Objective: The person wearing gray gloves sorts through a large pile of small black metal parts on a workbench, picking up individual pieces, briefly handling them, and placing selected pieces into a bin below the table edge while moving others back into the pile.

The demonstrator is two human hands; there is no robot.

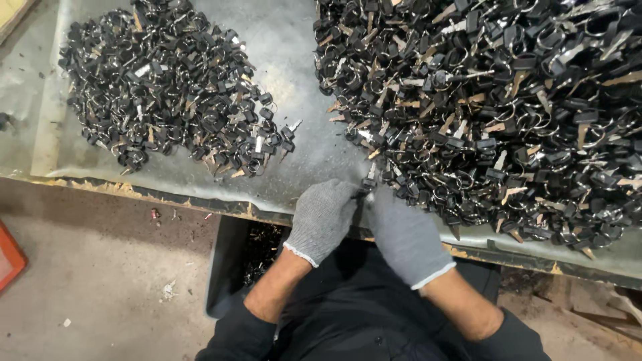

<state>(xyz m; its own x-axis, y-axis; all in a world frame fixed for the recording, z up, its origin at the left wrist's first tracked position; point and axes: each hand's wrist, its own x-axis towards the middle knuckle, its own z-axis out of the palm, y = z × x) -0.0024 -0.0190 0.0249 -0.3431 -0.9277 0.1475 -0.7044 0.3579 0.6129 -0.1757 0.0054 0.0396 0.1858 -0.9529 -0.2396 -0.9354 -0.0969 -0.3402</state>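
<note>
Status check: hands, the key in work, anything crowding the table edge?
Left hand and right hand, gloved, pinched together on one black-headed key. Big key pile right beside it; smaller pile apart, left.

A worn surface (294, 47) covered with a grey, scuffed sheet fills the upper part of the view, its front edge chipped and flaking. Below that edge lies a dusty concrete floor (100, 287) with small scraps of litter. A red object (10, 257) sits at the floor's left border.

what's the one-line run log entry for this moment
left hand + right hand: pinch one key | at table edge | small pile left | big pile right
</note>
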